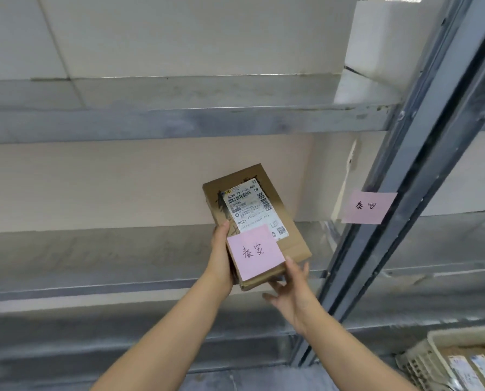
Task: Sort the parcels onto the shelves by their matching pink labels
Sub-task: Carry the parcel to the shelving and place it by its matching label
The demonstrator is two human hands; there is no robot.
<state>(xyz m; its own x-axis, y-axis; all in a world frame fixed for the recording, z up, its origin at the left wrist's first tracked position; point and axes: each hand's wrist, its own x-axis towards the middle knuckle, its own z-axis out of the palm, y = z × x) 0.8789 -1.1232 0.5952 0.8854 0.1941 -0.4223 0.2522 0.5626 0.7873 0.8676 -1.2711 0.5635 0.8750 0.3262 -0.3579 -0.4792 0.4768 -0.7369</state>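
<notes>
A flat brown cardboard parcel (289,244) with a white shipping label and a pink note (254,251) on top is held over the middle shelf (94,249). My left hand (220,258) grips its left edge, thumb on top. At the near right corner my right hand (290,289) supports it, fingers underneath. A second pink label (368,206) with matching handwritten characters is stuck on the grey upright post (399,210) just right of the parcel.
A grey metal shelf (179,119) runs above the parcel. A white box (382,38) stands on that upper shelf at the right. At the bottom right, a pale plastic basket (422,359) holds more parcels.
</notes>
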